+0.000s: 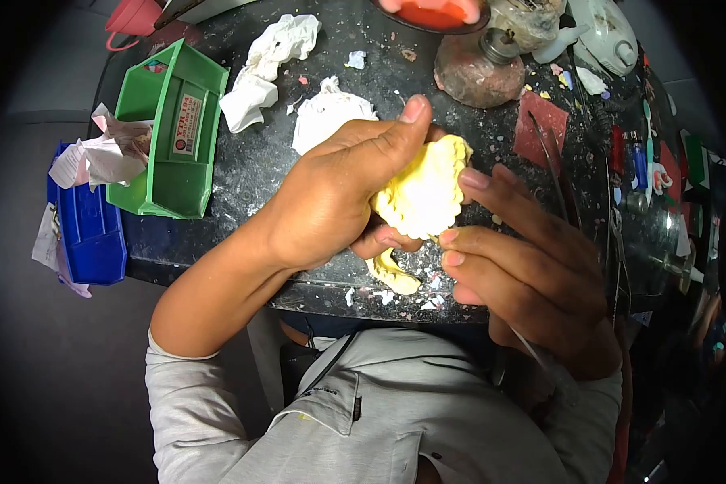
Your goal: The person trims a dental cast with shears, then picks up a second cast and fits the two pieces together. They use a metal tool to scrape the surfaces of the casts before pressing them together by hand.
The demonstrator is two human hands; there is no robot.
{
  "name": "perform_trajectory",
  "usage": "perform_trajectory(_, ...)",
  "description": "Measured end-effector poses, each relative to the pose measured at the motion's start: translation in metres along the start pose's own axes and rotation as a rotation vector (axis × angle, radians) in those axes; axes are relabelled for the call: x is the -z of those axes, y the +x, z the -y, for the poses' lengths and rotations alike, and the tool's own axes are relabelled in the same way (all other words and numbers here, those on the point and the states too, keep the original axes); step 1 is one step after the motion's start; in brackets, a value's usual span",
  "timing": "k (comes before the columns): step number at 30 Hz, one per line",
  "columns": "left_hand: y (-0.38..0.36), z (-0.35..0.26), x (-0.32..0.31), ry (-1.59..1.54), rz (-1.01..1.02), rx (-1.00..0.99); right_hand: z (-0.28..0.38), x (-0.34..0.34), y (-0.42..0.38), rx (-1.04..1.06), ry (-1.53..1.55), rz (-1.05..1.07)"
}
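Note:
My left hand (339, 189) is wrapped round a pale yellow dental cast (423, 189) with a scalloped edge, its thumb raised along the top. At the cast's lower right side, my right hand (532, 258) has its fingertips close to the edge, and a thin metal tool (532, 351) shows below its fingers, apparently held in them. Another yellow piece (393, 274), curved, lies on the dark table under the cast. White crumpled cloth (331, 113) sits just behind my left hand.
Green bin (160, 181) and blue bin (95, 234) stand at the left, with crumpled papers. Behind are tissue (270, 60), a pink bowl (436, 12) and a round burner (480, 77). Red wax sheet (540, 129) and several tools lie right. White scraps litter the black table (242, 185).

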State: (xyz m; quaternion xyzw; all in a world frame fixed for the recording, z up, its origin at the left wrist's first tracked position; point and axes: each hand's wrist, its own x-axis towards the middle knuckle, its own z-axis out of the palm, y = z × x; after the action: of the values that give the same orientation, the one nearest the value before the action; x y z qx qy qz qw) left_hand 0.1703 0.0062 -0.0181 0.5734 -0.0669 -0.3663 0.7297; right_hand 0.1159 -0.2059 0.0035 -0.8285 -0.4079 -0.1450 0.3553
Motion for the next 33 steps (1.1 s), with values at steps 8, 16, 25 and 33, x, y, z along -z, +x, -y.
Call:
perform_trajectory(8, -0.001, -0.006, -0.001, 0.028, 0.008, -0.029, -0.005, -0.002, -0.004, 0.036, -0.033, -0.022)
perform_trajectory(16, 0.004, -0.002, -0.002, 0.23, -0.091, -0.322, -0.012, 0.034, -0.015, -0.306, 0.246, -0.46)
perform_trajectory(25, 0.001, -0.006, -0.004, 0.13, -0.114, -0.27, 0.009, 0.009, -0.041, -0.765, -0.412, 0.323)
perform_trajectory(33, 0.002, -0.006, -0.002, 0.173, -0.116, -0.234, 0.026, 0.03, -0.045, -1.003, -0.346, 0.16)
